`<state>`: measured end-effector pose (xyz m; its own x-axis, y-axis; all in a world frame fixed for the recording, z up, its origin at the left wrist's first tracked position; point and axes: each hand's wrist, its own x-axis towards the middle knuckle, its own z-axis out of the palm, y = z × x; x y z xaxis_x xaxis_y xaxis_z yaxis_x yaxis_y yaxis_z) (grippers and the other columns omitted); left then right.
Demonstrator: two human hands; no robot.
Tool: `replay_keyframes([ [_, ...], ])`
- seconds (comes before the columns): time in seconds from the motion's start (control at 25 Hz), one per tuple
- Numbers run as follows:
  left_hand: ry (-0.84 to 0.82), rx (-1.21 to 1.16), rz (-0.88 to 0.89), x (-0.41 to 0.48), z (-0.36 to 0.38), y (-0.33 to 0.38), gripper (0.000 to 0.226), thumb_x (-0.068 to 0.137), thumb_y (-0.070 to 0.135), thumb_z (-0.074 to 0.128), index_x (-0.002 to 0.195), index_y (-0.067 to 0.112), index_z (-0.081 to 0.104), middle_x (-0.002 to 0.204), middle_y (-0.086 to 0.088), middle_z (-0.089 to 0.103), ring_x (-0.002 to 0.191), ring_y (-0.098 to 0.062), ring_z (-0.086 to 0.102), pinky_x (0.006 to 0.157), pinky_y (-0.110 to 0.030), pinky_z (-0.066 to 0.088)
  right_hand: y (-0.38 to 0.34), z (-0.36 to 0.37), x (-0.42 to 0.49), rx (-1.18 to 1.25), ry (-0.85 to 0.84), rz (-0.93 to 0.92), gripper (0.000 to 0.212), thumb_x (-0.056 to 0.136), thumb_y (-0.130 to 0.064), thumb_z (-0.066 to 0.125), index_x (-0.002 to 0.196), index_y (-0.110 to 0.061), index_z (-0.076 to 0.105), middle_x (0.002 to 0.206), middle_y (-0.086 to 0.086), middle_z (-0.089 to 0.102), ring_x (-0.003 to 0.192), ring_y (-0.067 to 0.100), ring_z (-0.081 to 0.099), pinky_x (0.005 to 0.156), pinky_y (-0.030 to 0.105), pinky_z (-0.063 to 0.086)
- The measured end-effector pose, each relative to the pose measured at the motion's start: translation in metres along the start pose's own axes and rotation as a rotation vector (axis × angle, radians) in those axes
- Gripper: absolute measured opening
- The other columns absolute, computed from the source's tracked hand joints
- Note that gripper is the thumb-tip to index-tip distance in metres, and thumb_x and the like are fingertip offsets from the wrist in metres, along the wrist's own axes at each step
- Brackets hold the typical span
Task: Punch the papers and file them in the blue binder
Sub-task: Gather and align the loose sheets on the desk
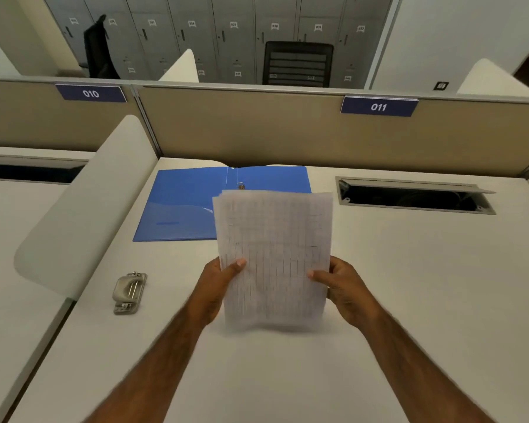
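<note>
I hold a stack of printed papers (275, 254) upright over the white desk, its lower edge close to the desk top. My left hand (217, 288) grips the stack's left edge, thumb on the front. My right hand (339, 288) grips the right edge the same way. Behind the papers the blue binder (184, 203) lies open flat, its metal ring clip (241, 186) showing at the spine; the papers hide its right half. A grey metal hole punch (129, 293) sits on the desk to the left of my left forearm.
A white rounded divider (83, 215) borders the desk on the left. An open cable tray slot (416, 196) lies at the back right. A tan partition (287, 132) with signs 010 and 011 closes the far edge.
</note>
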<state>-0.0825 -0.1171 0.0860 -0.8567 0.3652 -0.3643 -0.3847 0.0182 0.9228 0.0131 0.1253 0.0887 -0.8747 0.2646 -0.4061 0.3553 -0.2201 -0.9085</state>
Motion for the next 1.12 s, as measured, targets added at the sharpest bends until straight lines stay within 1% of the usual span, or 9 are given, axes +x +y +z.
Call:
replay_keyframes([
  [0.16, 0.072, 0.243, 0.230, -0.007, 0.023, 0.037, 0.014, 0.096, 0.020, 0.062, 0.094, 0.032, 0.068, 0.084, 0.012, 0.073, 0.083, -0.006, 0.068, 0.071, -0.024, 0.056, -0.028, 0.004, 0.002, 0.035, 0.082, -0.162, 0.031, 0.083, 0.001, 0.071, 0.113, -0.009, 0.069, 0.111, 0.009, 0.074, 0.106, 0.031, 0.068, 0.090, 0.043, 0.057],
  [0.32, 0.180, 0.222, 0.426, -0.012, 0.034, 0.049, 0.017, 0.096, 0.019, 0.064, 0.097, 0.036, 0.063, 0.096, 0.010, 0.069, 0.092, -0.010, 0.065, 0.071, -0.019, 0.056, -0.047, 0.013, -0.005, -0.052, 0.202, -0.382, 0.024, 0.087, -0.005, 0.070, 0.109, -0.015, 0.070, 0.102, -0.002, 0.074, 0.093, 0.012, 0.069, 0.076, 0.023, 0.056],
  [0.48, 0.183, 0.161, 0.374, -0.010, 0.034, 0.029, 0.026, 0.090, 0.022, 0.070, 0.111, 0.033, 0.060, 0.102, 0.009, 0.069, 0.099, -0.013, 0.067, 0.077, -0.020, 0.058, -0.028, 0.016, -0.001, -0.104, 0.150, -0.350, 0.040, 0.082, -0.009, 0.077, 0.120, -0.015, 0.065, 0.113, 0.001, 0.072, 0.103, 0.018, 0.068, 0.084, 0.029, 0.058],
  [0.64, 0.241, 0.306, 0.329, 0.000, 0.041, 0.016, 0.019, 0.094, 0.023, 0.064, 0.113, 0.019, 0.062, 0.097, 0.003, 0.068, 0.086, -0.011, 0.068, 0.086, -0.038, 0.060, -0.017, 0.024, 0.000, -0.179, 0.186, -0.304, 0.028, 0.082, -0.009, 0.076, 0.105, -0.023, 0.067, 0.105, 0.001, 0.073, 0.102, 0.023, 0.069, 0.080, 0.027, 0.057],
  [0.76, 0.273, 0.302, 0.353, 0.004, 0.040, 0.023, 0.029, 0.094, 0.027, 0.064, 0.119, 0.013, 0.059, 0.099, 0.003, 0.066, 0.085, -0.010, 0.065, 0.080, -0.031, 0.059, -0.026, 0.022, 0.000, -0.146, 0.187, -0.342, 0.028, 0.084, -0.011, 0.074, 0.110, -0.021, 0.069, 0.106, -0.001, 0.073, 0.098, 0.016, 0.069, 0.081, 0.027, 0.057],
  [0.88, 0.270, 0.367, 0.334, 0.005, 0.042, 0.016, 0.018, 0.097, 0.028, 0.060, 0.108, 0.015, 0.063, 0.090, 0.003, 0.066, 0.078, -0.008, 0.064, 0.076, -0.032, 0.059, -0.020, 0.019, 0.005, -0.225, 0.200, -0.282, 0.024, 0.082, -0.011, 0.074, 0.102, -0.023, 0.070, 0.103, -0.001, 0.074, 0.095, 0.017, 0.069, 0.083, 0.031, 0.057],
  [0.96, 0.310, 0.277, 0.282, 0.006, 0.043, 0.012, 0.012, 0.099, 0.027, 0.058, 0.099, 0.017, 0.065, 0.086, 0.003, 0.068, 0.079, -0.015, 0.066, 0.068, -0.028, 0.057, -0.009, 0.014, 0.008, -0.268, 0.243, -0.223, 0.010, 0.081, -0.013, 0.075, 0.089, -0.017, 0.070, 0.088, -0.002, 0.072, 0.083, 0.017, 0.067, 0.074, 0.028, 0.055],
  [1.04, 0.318, 0.097, 0.214, 0.007, 0.040, 0.010, 0.016, 0.098, 0.027, 0.060, 0.107, 0.015, 0.065, 0.094, -0.002, 0.071, 0.088, -0.022, 0.069, 0.070, -0.029, 0.056, 0.005, 0.000, 0.010, -0.256, 0.360, -0.180, 0.016, 0.080, -0.017, 0.077, 0.077, -0.006, 0.065, 0.074, 0.001, 0.064, 0.070, 0.017, 0.058, 0.064, 0.027, 0.048],
  [1.12, 0.293, -0.027, 0.181, 0.007, 0.036, 0.005, 0.027, 0.097, 0.028, 0.061, 0.120, 0.015, 0.062, 0.106, -0.005, 0.072, 0.096, -0.024, 0.071, 0.079, -0.038, 0.060, 0.022, -0.015, 0.008, -0.075, 0.404, -0.095, 0.021, 0.079, -0.018, 0.079, 0.076, -0.006, 0.062, 0.074, 0.004, 0.063, 0.072, 0.020, 0.058, 0.067, 0.033, 0.049],
])
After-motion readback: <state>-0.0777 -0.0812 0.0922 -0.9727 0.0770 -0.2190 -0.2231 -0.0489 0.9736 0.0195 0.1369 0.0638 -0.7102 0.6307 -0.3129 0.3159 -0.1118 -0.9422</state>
